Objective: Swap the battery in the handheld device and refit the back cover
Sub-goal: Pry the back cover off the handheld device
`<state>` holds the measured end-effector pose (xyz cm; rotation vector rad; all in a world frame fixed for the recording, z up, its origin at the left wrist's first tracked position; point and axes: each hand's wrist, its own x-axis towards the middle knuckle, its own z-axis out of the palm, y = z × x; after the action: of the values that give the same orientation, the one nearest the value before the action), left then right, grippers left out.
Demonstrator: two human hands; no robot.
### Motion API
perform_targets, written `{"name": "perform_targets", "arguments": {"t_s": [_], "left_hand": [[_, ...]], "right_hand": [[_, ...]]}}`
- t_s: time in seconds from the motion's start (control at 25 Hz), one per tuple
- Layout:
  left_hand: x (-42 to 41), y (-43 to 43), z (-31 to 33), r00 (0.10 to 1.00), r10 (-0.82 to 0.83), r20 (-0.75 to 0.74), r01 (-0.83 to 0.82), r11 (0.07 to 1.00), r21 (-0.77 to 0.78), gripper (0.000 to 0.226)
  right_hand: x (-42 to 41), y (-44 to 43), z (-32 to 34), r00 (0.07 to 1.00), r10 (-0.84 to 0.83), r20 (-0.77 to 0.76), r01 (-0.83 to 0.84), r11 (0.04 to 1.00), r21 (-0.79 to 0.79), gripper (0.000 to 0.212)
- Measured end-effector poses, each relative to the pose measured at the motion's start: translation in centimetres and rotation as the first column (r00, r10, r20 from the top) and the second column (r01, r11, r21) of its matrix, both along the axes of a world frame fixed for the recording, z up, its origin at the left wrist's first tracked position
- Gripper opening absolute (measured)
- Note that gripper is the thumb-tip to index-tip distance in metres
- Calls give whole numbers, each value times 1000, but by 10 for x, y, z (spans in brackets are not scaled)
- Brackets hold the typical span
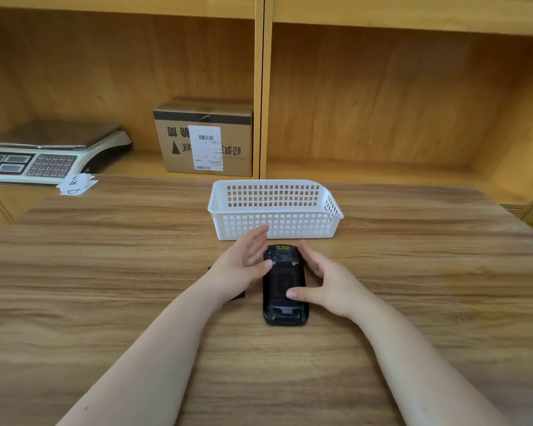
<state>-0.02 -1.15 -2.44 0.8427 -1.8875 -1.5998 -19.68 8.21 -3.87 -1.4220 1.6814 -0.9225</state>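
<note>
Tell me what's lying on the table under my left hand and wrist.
A dark, flat object shows at the wrist's edge, with another dark sliver beyond the left hand. Most of it is covered, so what it is cannot be told. The handheld device lies beside it.

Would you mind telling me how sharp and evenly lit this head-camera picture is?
Head view: soft, even light, no glare; only faint shadows under the left hand and right hand; the handheld device is fairly sharp; wide-angle bending at the shelf edges; cardboard box print slightly blurred.

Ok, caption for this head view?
Both hands open around the face-down handheld device before a white basket.
</note>
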Motion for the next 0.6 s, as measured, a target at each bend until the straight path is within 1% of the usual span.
{"name": "perform_targets", "arguments": {"t_s": [0.08,0.12,0.16,0.2,0.24,0.32,0.36,0.4,0.52,0.6], "left_hand": [[-1,-6,3,995,-92,42,90,995,51,72],[-2,-8,5,992,-108,65,104,993,56,73],[-4,-9,6,992,-99,82,95,994,47,70],[-5,-10,7,994,-62,93,60,998,26,64],[-7,-11,7,994,3,106,-2,1000,-11,58],[-8,-16,8,976,154,155,-136,984,-118,45],[-9,-19,8,961,201,191,-170,971,-166,40],[-10,-22,7,948,220,232,-174,963,-204,39],[-11,-22,4,927,206,312,-121,956,-269,40],[-12,-19,-1,932,213,292,-120,945,-305,40]], "right_hand": [[0,0,-1,1000,-8,-17,7,1000,-10,117],[1,-1,0,999,-8,-45,7,1000,-18,118],[1,-3,2,997,-15,-69,13,1000,-24,115],[2,-5,5,996,-32,-78,29,999,-28,108],[1,-8,6,996,-52,-67,50,998,-33,95],[-1,-18,9,994,-104,-40,103,994,-39,60],[-3,-23,9,990,-133,-39,131,990,-46,46],[-4,-26,8,988,-150,-36,148,988,-50,38],[-7,-30,8,986,-167,-17,166,985,-39,37],[-10,-30,8,986,-167,2,167,985,-44,39]]}}
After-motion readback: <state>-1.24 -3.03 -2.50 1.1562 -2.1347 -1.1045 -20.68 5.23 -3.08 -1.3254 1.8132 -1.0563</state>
